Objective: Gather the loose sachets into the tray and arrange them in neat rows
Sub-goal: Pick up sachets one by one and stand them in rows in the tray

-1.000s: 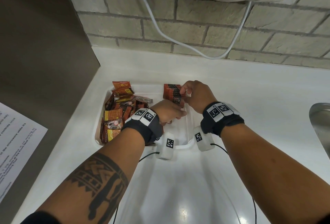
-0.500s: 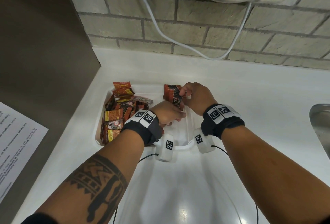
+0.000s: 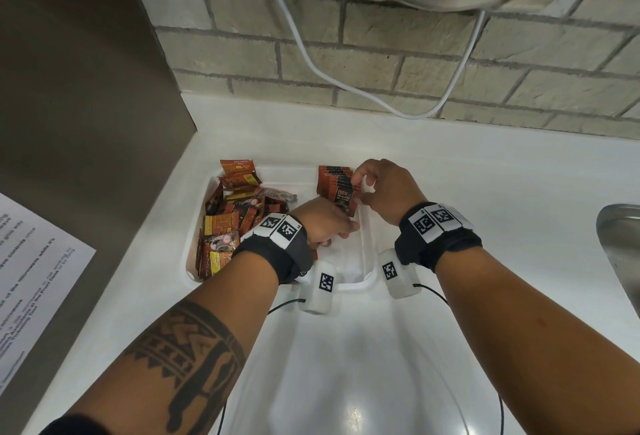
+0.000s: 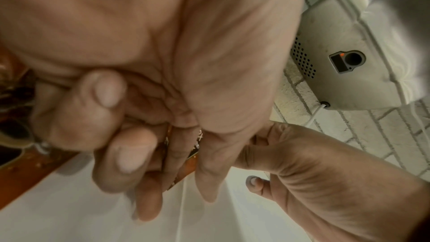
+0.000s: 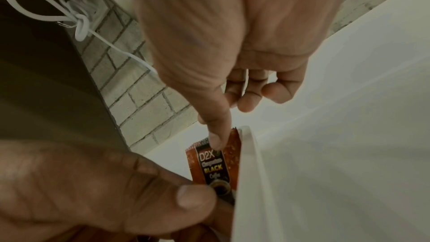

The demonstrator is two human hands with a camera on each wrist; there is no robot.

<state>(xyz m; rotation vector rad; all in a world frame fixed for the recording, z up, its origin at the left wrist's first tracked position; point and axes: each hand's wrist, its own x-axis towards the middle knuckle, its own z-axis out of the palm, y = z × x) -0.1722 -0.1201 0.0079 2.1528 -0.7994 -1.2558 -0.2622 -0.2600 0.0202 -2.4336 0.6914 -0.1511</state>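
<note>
You're squaring up the standing row of sachets (image 3: 336, 188) against the right wall of the tray (image 3: 367, 254), so keep doing it from both ends. Your right hand (image 3: 388, 192) is pinching the top edge of the row, index tip pressing down on the front "D2X Black" sachet (image 5: 215, 165), other fingers loosely curled and holding nothing. Your left hand (image 3: 323, 223) is bracing the near end low down: thumb lying on the front sachet's lower face, and a sachet edge is showing between the fingers (image 4: 149, 200) in the left wrist view, so it's gripping there, though the blur is hiding exactly how many packets. To do this well: be pressing toward the far wall with the left while tamping the tops level with the right, and don't be letting go of either end until the pack is leaning on the tray wall, since I'd judge thin foil packets will fan out and topple. The row is running front to back along the right side of the tray; each sachet is standing on its short edge, long axis up and tilted slightly, printed face toward you. The loose pile (image 3: 228, 223) is lying jumbled on the left side of the tray, pointing every way, not yet rowed. The counter (image 3: 485, 192) around the tray is showing no stray sachets.
</note>
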